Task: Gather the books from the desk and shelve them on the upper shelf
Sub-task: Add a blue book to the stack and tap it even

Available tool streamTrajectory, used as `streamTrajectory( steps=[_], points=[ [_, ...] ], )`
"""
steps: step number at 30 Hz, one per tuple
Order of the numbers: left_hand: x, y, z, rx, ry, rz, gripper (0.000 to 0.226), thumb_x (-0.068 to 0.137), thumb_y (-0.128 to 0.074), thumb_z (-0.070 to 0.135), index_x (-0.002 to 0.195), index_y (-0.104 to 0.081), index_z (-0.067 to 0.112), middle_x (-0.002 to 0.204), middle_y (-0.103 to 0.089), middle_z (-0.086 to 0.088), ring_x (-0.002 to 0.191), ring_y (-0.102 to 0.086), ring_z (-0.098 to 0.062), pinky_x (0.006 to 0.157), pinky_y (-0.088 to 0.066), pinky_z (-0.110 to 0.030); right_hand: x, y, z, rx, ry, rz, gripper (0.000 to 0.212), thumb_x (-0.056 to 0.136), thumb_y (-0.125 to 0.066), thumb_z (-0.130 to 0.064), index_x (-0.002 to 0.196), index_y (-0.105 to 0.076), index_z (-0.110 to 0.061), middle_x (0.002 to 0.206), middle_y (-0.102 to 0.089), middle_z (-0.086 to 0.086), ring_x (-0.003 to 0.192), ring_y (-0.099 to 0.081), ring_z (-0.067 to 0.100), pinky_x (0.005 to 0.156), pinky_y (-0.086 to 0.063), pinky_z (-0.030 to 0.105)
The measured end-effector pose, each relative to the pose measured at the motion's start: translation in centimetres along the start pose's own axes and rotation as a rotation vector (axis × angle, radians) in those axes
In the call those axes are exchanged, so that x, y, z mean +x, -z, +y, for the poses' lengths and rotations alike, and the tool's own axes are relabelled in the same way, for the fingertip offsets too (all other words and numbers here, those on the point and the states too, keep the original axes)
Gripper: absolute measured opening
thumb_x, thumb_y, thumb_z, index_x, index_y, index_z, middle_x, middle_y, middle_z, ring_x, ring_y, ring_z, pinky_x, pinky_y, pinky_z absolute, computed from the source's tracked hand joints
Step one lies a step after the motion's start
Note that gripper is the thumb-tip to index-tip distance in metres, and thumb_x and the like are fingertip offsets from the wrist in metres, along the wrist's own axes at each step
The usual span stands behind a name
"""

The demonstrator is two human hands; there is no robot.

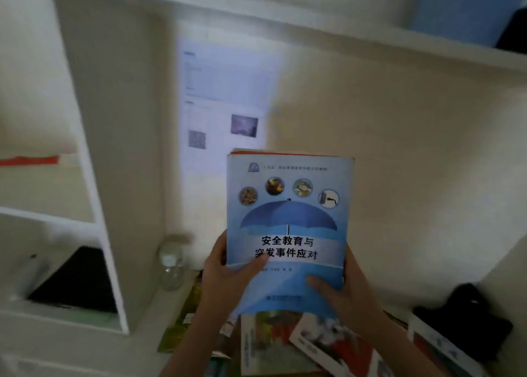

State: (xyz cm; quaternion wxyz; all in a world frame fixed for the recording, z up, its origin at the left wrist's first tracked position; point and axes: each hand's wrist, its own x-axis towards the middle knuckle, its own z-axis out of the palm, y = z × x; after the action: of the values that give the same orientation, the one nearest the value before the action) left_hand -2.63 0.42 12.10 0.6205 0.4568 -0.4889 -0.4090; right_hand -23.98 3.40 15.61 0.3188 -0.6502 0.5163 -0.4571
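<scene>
- Blue book [288, 228]: held upright, cover toward me, raised above the desk; a red edge showing behind its top suggests a second volume at its back, though I cannot confirm it.
- Left hand [225, 274]: clamped on the book's lower left edge, thumb across the cover.
- Right hand [348, 294]: clamped on the lower right corner, thumb on the cover.
- Remaining books [285, 345]: lying scattered on the desk below, near side.
- Upper shelf [370, 38]: overhead, far and right, well above the book.
- Step, as I judge it: carrying toward shelving. My next move calls for lifting higher and setting the book upright on that shelf.
- Bottle [171, 265]: standing left of the hands.
</scene>
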Motion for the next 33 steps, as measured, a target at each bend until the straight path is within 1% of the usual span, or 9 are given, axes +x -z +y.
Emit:
streamTrajectory(
  steps=[3, 8, 12, 17, 21, 24, 26, 30, 33],
  points=[
    [-1.9, 6.0, 4.0, 0.051, -0.062, 0.212, 0.040, 0.065, -0.086, 0.016, 0.100, -0.068, 0.023, 0.087, -0.073, 0.013, 0.078, -0.069, -0.001, 0.057, -0.054, -0.014, 0.8, -4.0, -5.3, 0.052, 0.139, -0.156, 0.088, 0.079, -0.073, -0.047, 0.150, -0.024, -0.031, 0.145, -0.047, -0.013, 0.133, -0.047, 0.012, 0.103, -0.048, 0.040],
    [-5.1, 14.3, 11.1, 0.140, -0.172, 0.476, 0.049, 0.058, -0.091, 0.035, 0.101, -0.068, 0.025, 0.092, -0.075, 0.008, 0.083, -0.071, -0.008, 0.065, -0.058, -0.027, 2.2, -9.7, -13.0, 0.151, 0.320, -0.375, 0.076, 0.082, -0.072, -0.014, 0.144, -0.032, -0.028, 0.131, -0.058, -0.017, 0.118, -0.057, 0.003, 0.084, -0.054, 0.019],
    [-6.8, 17.6, 19.2, 0.208, -0.327, 0.616, 0.038, 0.063, -0.088, 0.024, 0.095, -0.069, 0.025, 0.085, -0.074, 0.014, 0.076, -0.070, -0.001, 0.057, -0.054, -0.016, 3.2, -11.5, -20.3, 0.235, 0.467, -0.499, 0.070, 0.084, -0.070, -0.004, 0.143, -0.036, -0.025, 0.124, -0.062, -0.016, 0.115, -0.058, -0.001, 0.087, -0.052, 0.016],
    [-5.1, 19.2, 29.8, 0.243, -0.456, 0.639, 0.029, 0.068, -0.082, 0.027, 0.094, -0.070, 0.021, 0.087, -0.075, 0.006, 0.077, -0.072, -0.015, 0.065, -0.058, -0.034, 7.1, -11.3, -29.8, 0.316, 0.617, -0.527, 0.068, 0.085, -0.070, -0.005, 0.138, -0.038, -0.034, 0.121, -0.063, -0.019, 0.110, -0.061, -0.003, 0.088, -0.052, 0.017],
    [0.5, 19.7, 36.3, 0.262, -0.529, 0.648, 0.026, 0.069, -0.083, 0.031, 0.089, -0.068, 0.026, 0.080, -0.073, 0.008, 0.071, -0.071, -0.013, 0.053, -0.055, -0.025, 13.0, -11.2, -36.5, 0.300, 0.676, -0.466, 0.069, 0.084, -0.071, -0.005, 0.137, -0.036, -0.031, 0.121, -0.064, -0.011, 0.109, -0.064, 0.010, 0.096, -0.052, 0.043],
    [5.7, 20.6, 39.2, 0.284, -0.556, 0.636, 0.034, 0.068, -0.084, 0.036, 0.096, -0.068, 0.026, 0.090, -0.073, 0.005, 0.077, -0.071, -0.017, 0.059, -0.059, -0.031, 18.0, -11.9, -40.1, 0.262, 0.665, -0.429, 0.072, 0.082, -0.072, -0.007, 0.139, -0.032, -0.027, 0.125, -0.061, -0.008, 0.112, -0.061, 0.013, 0.099, -0.050, 0.044],
    [9.3, 21.5, 40.2, 0.268, -0.560, 0.620, 0.040, 0.068, -0.085, 0.035, 0.100, -0.066, 0.024, 0.094, -0.072, 0.001, 0.080, -0.071, -0.021, 0.064, -0.061, -0.038, 21.4, -12.8, -41.6, 0.227, 0.649, -0.405, 0.073, 0.081, -0.074, -0.009, 0.138, -0.032, -0.026, 0.126, -0.059, -0.006, 0.111, -0.061, 0.014, 0.093, -0.053, 0.041],
    [16.0, 24.3, 40.3, 0.281, -0.579, 0.655, 0.052, 0.063, -0.086, 0.041, 0.106, -0.063, 0.024, 0.097, -0.071, 0.002, 0.081, -0.070, -0.019, 0.063, -0.062, -0.038, 27.1, -15.5, -43.7, 0.162, 0.525, -0.453, 0.069, 0.082, -0.075, -0.013, 0.134, -0.032, -0.033, 0.119, -0.062, -0.006, 0.095, -0.066, 0.015, 0.058, -0.057, 0.034],
    [19.8, 26.6, 39.3, 0.325, -0.588, 0.678, 0.056, 0.063, -0.086, 0.042, 0.107, -0.055, 0.023, 0.096, -0.067, 0.008, 0.082, -0.066, -0.012, 0.063, -0.059, -0.031, 31.4, -18.4, -44.3, 0.148, 0.401, -0.524, 0.073, 0.076, -0.080, -0.008, 0.128, -0.038, -0.039, 0.121, -0.063, -0.007, 0.100, -0.068, 0.024, 0.070, -0.058, 0.055]
  ],
)
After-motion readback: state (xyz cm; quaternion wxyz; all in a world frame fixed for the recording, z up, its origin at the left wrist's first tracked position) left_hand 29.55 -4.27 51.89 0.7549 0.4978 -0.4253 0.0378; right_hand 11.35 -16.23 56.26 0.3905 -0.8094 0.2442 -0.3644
